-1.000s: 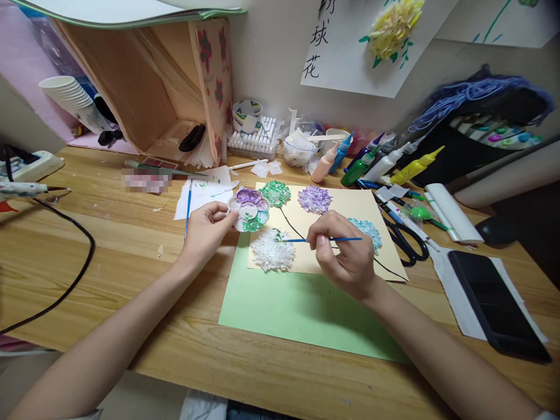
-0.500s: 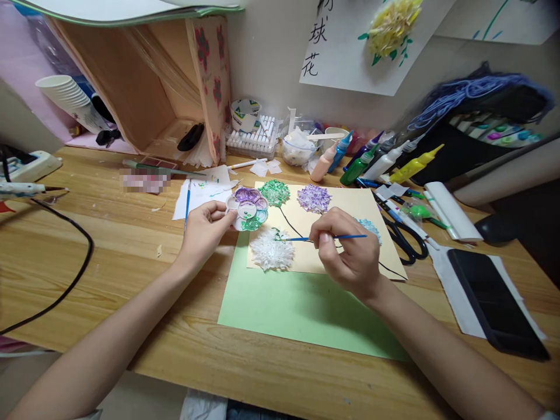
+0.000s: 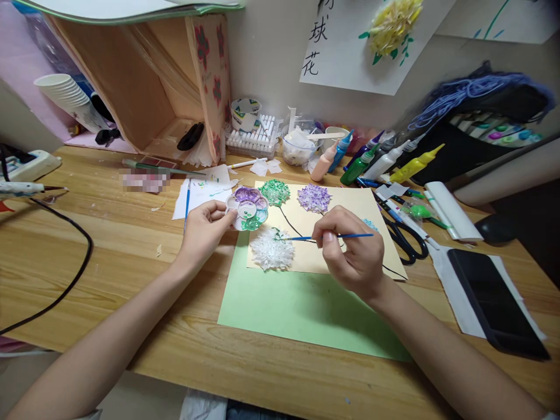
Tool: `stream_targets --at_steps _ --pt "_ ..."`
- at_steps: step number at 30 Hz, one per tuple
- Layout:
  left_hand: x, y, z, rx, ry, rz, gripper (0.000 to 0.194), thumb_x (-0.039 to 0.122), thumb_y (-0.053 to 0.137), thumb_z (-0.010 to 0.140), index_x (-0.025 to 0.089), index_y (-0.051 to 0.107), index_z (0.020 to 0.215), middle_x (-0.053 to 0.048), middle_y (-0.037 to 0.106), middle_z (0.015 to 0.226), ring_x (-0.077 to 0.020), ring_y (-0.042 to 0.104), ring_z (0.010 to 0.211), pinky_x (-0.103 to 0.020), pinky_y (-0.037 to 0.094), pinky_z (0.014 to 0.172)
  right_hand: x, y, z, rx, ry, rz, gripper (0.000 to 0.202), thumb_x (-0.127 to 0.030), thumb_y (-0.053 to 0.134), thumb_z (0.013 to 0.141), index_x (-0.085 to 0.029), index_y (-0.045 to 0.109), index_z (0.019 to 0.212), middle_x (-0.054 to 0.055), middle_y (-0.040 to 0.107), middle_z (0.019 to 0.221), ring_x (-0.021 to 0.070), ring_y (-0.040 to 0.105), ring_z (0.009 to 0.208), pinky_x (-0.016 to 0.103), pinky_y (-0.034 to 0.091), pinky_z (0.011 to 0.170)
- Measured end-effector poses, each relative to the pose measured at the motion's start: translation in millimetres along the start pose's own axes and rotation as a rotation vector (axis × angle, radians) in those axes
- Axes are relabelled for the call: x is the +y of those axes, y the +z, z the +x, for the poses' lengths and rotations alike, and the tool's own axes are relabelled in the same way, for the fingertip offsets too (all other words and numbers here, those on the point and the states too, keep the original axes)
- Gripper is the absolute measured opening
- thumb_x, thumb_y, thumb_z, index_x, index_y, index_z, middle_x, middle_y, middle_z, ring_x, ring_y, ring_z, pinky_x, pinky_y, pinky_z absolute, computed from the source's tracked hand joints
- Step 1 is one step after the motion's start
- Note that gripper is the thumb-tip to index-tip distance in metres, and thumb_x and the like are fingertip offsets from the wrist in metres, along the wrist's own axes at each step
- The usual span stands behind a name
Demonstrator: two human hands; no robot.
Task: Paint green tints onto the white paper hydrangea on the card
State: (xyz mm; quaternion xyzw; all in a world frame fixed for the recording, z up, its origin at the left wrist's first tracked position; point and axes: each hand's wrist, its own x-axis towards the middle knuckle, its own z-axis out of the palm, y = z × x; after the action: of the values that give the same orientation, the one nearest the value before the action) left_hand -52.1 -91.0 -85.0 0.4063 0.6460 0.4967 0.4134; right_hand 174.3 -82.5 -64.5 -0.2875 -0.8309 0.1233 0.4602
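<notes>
My left hand (image 3: 209, 224) pinches the rim of a small flower-shaped paint palette (image 3: 247, 209) with purple and green paint in its wells. Between the fingers of my right hand (image 3: 352, 251) is a thin blue paintbrush (image 3: 301, 238), its tip at the upper part of a white paper flower (image 3: 272, 249) that bears a little green paint. That flower lies on a cream sheet (image 3: 350, 201), along with a green flower (image 3: 275, 192), a purple flower (image 3: 314, 198) and a blue flower (image 3: 370, 225) partly hidden by my right hand. Drawn dark stems run across the sheet.
A green sheet (image 3: 280, 303) lies under the cream one. Paint bottles (image 3: 361, 167) stand behind; black scissors (image 3: 409, 248) and a phone (image 3: 496, 303) lie right. At left are a paint-marked paper (image 3: 210, 189), another brush (image 3: 187, 204) and a black cable (image 3: 83, 268). An open box (image 3: 210, 87) stands behind.
My right hand has shifted slightly to the right with the paintbrush, whose tip stays at the white flower. My left hand and the palette have hardly moved.
</notes>
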Motion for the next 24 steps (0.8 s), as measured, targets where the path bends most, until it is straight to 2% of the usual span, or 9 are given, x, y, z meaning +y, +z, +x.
stream_targets --at_steps 16,24 --pt "0.3 -0.4 0.1 -0.002 -0.007 -0.002 0.017 0.029 0.071 0.068 0.015 0.06 0.07 0.003 0.062 0.061 -0.0101 0.059 0.058 -0.019 0.046 0.06 -1.4 -0.2 -0.3 0.021 -0.037 -0.028 0.018 -0.005 0.042 0.079 -0.02 0.049 0.072 -0.002 0.049 0.06 0.0126 0.046 0.056 0.027 0.038 0.054" --pt "0.3 0.0 0.6 0.0 0.0 0.003 0.019 0.03 0.071 0.068 0.015 0.06 0.07 0.002 0.061 0.061 -0.0101 0.059 0.058 -0.019 0.046 0.058 0.0 2.1 -1.1 -0.01 -0.068 -0.053 0.019 -0.004 0.042 0.079 -0.02 0.049 0.074 -0.002 0.049 0.06 0.0116 0.045 0.056 0.026 0.038 0.053"
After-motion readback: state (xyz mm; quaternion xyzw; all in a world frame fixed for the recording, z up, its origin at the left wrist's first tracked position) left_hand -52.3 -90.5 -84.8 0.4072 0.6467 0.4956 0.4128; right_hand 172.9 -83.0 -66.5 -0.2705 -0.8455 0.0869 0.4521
